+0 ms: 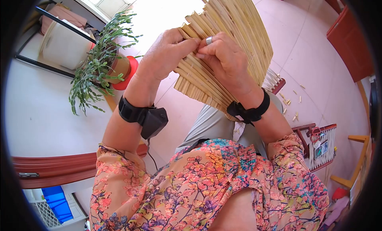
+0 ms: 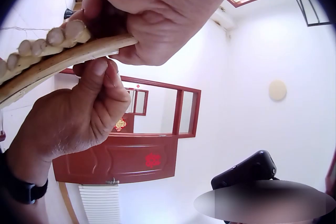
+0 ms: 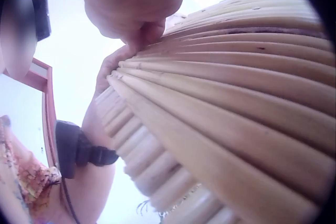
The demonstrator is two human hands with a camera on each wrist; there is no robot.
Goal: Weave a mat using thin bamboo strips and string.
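A mat of dry, straw-coloured stalks (image 1: pixel 238 36), laid side by side with a second layer crossing beneath, stands tilted over the person's lap. My left hand (image 1: pixel 169 52) grips its near left edge, thumb on the upper face. Against that thumb, my right hand (image 1: pixel 229 58), a ring on one finger, pinches at the same edge with thumb and fingertips. In the left wrist view the right hand (image 2: pixel 84 111) reaches up beneath a long stalk (image 2: pixel 63 64); what lies between its fingertips is hidden. Cut stalk ends (image 2: pixel 55 36) line up beside it. The right wrist view shows ridged stalks (image 3: pixel 220 82) fanning away.
Small stalk offcuts (image 1: pixel 296 99) lie scattered on the pale tiled floor. A low corded stool (image 1: pixel 324 151) with a phone and scissors on it stands at the right. A potted plant (image 1: pixel 119 68) stands at the left, near a white wall and a dark rack.
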